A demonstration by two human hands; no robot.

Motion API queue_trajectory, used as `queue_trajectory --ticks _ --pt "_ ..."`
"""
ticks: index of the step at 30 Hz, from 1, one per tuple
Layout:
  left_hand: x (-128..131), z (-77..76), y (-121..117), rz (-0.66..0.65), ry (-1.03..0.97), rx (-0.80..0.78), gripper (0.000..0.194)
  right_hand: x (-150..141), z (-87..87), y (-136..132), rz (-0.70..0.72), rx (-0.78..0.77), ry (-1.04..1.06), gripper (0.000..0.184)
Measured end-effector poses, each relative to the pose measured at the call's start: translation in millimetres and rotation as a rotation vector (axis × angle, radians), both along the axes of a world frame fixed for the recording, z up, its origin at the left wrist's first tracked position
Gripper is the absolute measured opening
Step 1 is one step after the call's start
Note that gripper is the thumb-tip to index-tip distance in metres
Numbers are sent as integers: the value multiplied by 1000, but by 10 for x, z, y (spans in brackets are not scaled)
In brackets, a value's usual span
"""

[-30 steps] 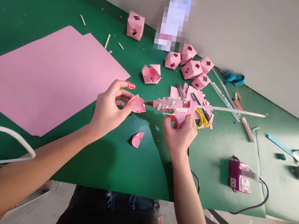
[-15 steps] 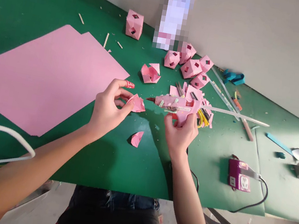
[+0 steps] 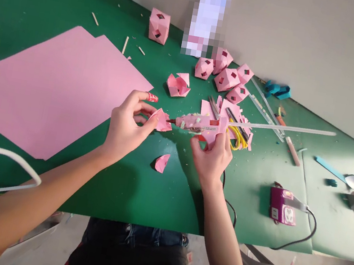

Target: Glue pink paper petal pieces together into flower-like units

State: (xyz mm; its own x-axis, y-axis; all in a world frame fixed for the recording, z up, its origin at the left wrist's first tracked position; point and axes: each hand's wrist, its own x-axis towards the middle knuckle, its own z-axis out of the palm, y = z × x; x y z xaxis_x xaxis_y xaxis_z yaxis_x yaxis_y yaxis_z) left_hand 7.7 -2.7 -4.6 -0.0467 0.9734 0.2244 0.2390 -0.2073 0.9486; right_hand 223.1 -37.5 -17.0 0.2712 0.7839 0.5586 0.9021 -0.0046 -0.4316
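Observation:
My left hand (image 3: 133, 120) pinches a folded pink paper piece (image 3: 162, 120) between thumb and fingers, a little above the table. My right hand (image 3: 212, 157) is wrapped round the handle of a pink glue gun (image 3: 195, 123), and its dark nozzle is at the right part of the paper piece. A long clear glue stick (image 3: 283, 128) sticks out of the gun's back end. Below the nozzle lies another small folded paper piece (image 3: 161, 162). An open, partly joined paper shape (image 3: 178, 85) sits beyond my hands.
Large pink sheets (image 3: 50, 92) cover the left. Several finished paper shapes (image 3: 226, 79) stand at the back near a blurred phone (image 3: 205, 19). Yellow-handled scissors (image 3: 239, 140) lie among scraps right of the gun. A purple power socket (image 3: 282, 206) with a cable is at right.
My right hand has brought the glue gun left, so its nozzle now reaches the paper piece. The glue stick's tail has swung upward. My left hand stays nearly in place.

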Motion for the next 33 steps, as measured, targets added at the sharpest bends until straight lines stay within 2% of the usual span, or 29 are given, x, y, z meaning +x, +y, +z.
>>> queue_trajectory --ticks 5,10,16,19,21,23,24,27,30,33 --pt "8 -1 -1 -6 11 -11 34 7 9 2 -4 23 60 29" --pt "10 -1 -10 -28 -20 -26 32 107 -55 121 -15 -76 157 28" --pt "11 69 -31 -82 -70 -78 35 288 -240 316 -76 -178 5 26" --pt "19 101 -54 -133 -74 -83 35 264 -207 304 -69 -162 11 32" --pt "21 104 -65 -172 -69 -67 36 201 -113 256 -13 -66 115 29" --pt "20 92 -71 -213 -65 -58 37 111 0 197 131 -20 326 29" --pt "19 83 -72 -231 -68 -60 37 60 48 169 243 -76 475 30" --pt "19 53 -69 -268 -91 -78 40 -83 115 110 530 -392 938 37" --pt "22 40 -66 -265 -92 -98 44 -159 88 93 627 -532 1201 41" --pt "26 48 -68 -253 -86 -122 45 -156 56 99 653 -553 1267 35"
